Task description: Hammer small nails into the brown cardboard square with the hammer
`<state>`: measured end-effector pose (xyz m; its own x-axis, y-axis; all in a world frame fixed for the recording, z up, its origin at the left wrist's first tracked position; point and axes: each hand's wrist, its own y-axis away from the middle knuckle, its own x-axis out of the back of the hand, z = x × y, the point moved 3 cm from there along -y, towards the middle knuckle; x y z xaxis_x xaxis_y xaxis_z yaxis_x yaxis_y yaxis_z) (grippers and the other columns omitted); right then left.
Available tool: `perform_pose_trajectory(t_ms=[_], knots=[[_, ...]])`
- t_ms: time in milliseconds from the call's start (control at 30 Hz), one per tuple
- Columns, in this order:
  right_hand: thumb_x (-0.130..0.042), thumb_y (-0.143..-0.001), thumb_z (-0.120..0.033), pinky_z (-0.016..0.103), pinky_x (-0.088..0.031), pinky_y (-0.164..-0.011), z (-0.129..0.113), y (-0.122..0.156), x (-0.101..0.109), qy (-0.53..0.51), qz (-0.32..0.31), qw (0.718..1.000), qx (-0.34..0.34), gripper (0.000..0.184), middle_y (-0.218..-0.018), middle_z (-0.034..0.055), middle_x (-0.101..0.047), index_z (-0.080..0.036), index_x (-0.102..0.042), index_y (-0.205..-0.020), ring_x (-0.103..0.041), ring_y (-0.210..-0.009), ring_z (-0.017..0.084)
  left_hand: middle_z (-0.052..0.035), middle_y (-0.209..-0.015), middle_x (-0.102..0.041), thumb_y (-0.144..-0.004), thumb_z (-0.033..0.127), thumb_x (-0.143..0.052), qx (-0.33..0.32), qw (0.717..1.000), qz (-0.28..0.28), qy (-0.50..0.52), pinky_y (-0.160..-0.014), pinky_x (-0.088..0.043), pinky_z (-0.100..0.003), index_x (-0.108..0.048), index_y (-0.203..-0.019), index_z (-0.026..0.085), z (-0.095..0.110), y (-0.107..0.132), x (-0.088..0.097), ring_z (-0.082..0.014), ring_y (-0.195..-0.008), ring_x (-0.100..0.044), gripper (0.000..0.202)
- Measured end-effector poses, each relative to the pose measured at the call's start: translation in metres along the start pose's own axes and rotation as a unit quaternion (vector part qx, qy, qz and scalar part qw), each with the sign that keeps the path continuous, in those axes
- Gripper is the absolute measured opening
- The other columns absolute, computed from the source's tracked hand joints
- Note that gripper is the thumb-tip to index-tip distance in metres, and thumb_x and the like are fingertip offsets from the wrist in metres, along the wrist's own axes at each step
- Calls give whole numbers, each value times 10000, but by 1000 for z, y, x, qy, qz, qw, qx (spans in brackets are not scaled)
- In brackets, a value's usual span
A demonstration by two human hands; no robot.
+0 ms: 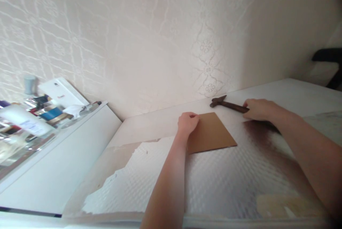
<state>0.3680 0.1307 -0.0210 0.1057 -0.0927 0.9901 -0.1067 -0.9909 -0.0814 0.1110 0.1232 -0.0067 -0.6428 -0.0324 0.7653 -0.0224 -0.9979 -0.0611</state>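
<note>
A thin brown square board [212,133], like cardboard or hardboard, lies flat on the white surface in front of me. My left hand [187,122] is closed at its far left corner, fingers curled over the edge. To the right, a dark hammer [232,106] rests near the wall, its head pointing left. The end of its handle is in my right hand [258,109], whose fingers are wrapped round it and partly hidden. The hammer and the board are apart.
Under the board is a worn white tabletop [128,182] with a torn, textured covering. A patterned wall [160,43] rises behind. On the left, a white cabinet [64,157] bears a white box [62,92] and several bottles and jars. A dark object [327,56] stands far right.
</note>
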Motion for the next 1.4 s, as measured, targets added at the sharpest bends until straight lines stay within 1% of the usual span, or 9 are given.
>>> perform_pose_trajectory(t_ms=[167,300,433,567,667,800,967,1267,1400], knots=[[-498,-743,-235,325,-351,-548,-7,8,12,6,36,999,3,247,-816,181,-641,-125,-660,-894,-602,-715,250,-51,-982,-715,-798,236,-496,10,999,3,30,-865,-444,-287,-720,-881,202,-4,-4,-1,-195,-958,-625,242],[-444,-785,-206,338,-363,-586,-14,13,23,16,76,997,17,279,-1000,196,-593,-117,-643,-959,-597,-816,263,-57,-914,-727,-795,169,-445,21,998,3,64,-867,-446,-267,-688,-984,178,-9,-7,-4,-170,-958,-633,309],[-420,-817,-230,347,-397,-640,-22,16,33,-17,129,990,57,304,-1077,136,-553,-172,-606,-1050,-587,-841,245,-69,-881,-730,-786,130,-422,26,996,3,80,-869,-448,-270,-666,-1017,157,-12,-9,-6,-165,-943,-644,337],[-446,-823,-291,323,-397,-617,-31,18,38,-46,156,978,134,263,-1072,73,-555,-210,-594,-1024,-577,-825,215,-85,-887,-728,-777,113,-419,23,995,2,92,-862,-448,-263,-654,-1029,134,-13,-9,-6,-164,-947,-646,345],[-458,-815,-301,297,-371,-578,-35,20,41,-55,155,970,180,218,-1033,44,-569,-227,-597,-967,-569,-790,189,-80,-891,-729,-771,109,-421,27,995,3,100,-866,-445,-259,-645,-1045,134,-15,-10,-6,-159,-958,-643,355],[-460,-799,-274,281,-356,-568,-39,23,43,-68,153,964,207,191,-960,31,-584,-233,-603,-919,-561,-770,170,-77,-923,-726,-748,126,-463,32,995,6,91,-863,-448,-264,-646,-1051,138,-17,-12,-6,-170,-975,-636,354],[-454,-780,-231,277,-324,-535,-41,25,44,-55,144,965,214,178,-943,25,-595,-231,-599,-883,-557,-744,163,-73,-928,-725,-725,118,-477,28,994,-1,101,-838,-454,-257,-665,-1003,144,-19,-14,-8,-171,-960,-638,337],[-464,-776,-201,275,-285,-522,-44,28,46,-32,130,968,210,152,-950,18,-592,-229,-579,-870,-553,-738,162,-79,-977,-709,-728,130,-492,21,996,4,83,-829,-450,-275,-687,-937,147,-19,-15,-7,-184,-953,-624,287],[-461,-794,-215,278,-278,-522,-45,29,46,-29,135,969,207,150,-968,22,-588,-228,-575,-890,-550,-734,161,-77,-953,-713,-726,127,-492,16,995,-2,96,-832,-448,-265,-690,-938,149,-19,-15,-7,-175,-941,-629,291]])
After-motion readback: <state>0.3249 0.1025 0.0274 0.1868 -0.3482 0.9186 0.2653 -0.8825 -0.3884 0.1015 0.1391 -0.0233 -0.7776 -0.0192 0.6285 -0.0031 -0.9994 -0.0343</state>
